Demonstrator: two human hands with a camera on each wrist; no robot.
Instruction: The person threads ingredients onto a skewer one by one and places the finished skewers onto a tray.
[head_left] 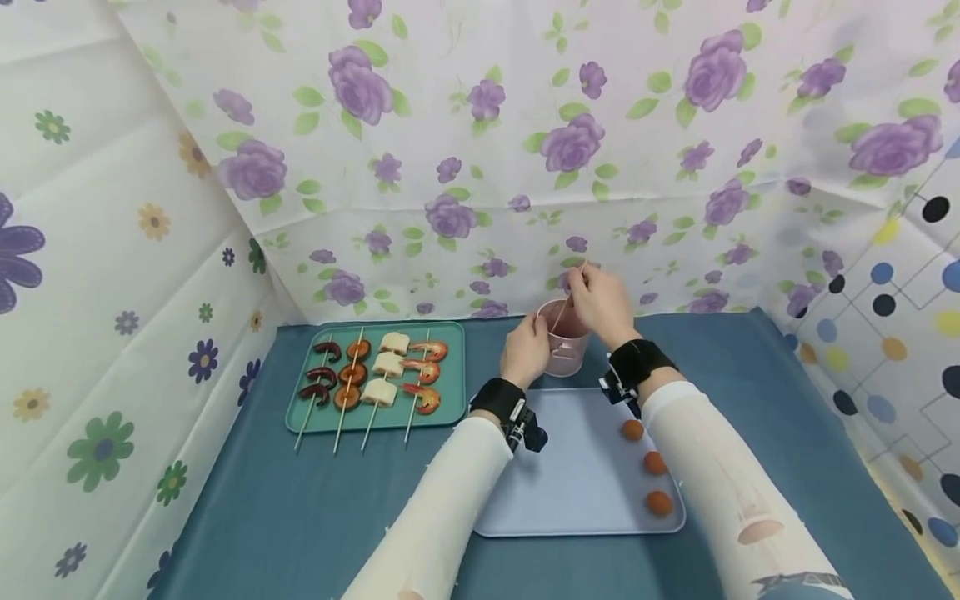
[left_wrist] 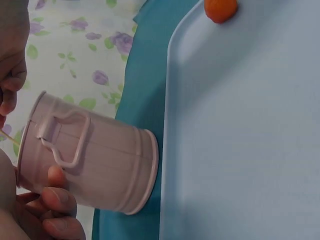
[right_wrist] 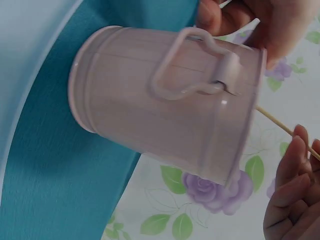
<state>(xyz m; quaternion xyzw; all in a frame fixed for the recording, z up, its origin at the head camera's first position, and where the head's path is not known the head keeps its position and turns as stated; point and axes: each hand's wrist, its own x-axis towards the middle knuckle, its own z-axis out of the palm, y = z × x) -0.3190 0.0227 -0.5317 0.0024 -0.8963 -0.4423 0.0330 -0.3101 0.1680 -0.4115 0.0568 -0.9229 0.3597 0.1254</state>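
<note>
A pink metal bucket (head_left: 566, 360) with a wire handle stands just behind the pale lavender tray (head_left: 558, 467). At its left side my left hand (head_left: 525, 350) grips the rim, thumb up at the edge and fingers against the outer wall. Over the bucket's mouth, my right hand (head_left: 602, 307) pinches a thin wooden skewer (right_wrist: 275, 120) between thumb and fingers. The skewer slants down into the bucket, and its lower end is hidden inside. Three small orange balls, one of them the farthest ball (head_left: 632, 430), lie along the tray's right side.
To the left, a green tray (head_left: 300, 408) bears several loaded skewers: dark red curled pieces (head_left: 321, 375), brown round slices (head_left: 352, 375), white chunks (head_left: 380, 392) and shrimp (head_left: 423, 372). Their stick ends jut past its front edge. A flowered cloth (head_left: 450, 167) hangs behind the blue-covered table (head_left: 240, 517).
</note>
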